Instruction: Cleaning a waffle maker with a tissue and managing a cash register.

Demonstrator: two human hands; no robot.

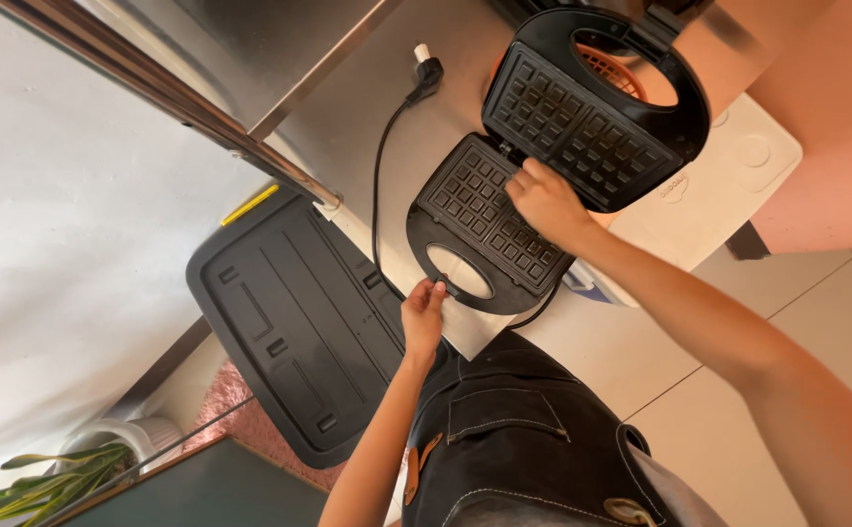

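A black waffle maker (484,210) lies open on a steel counter (348,117), with its lid (592,107) tilted back and both grid plates showing. My left hand (424,317) grips the rim of the lower half's loop handle at the near edge. My right hand (548,200) rests on the lower grid plate close to the hinge, fingers curled down. Whether anything is under those fingers is hidden. The black power cord (379,176) runs along the counter to a loose plug (426,73).
A large black plastic lid or tray (299,322) sits below the counter edge at left. A white box (728,185) stands right of the waffle maker. An orange basket (611,68) shows through the lid's handle. My dark apron (514,439) fills the bottom; a plant (45,478) is at lower left.
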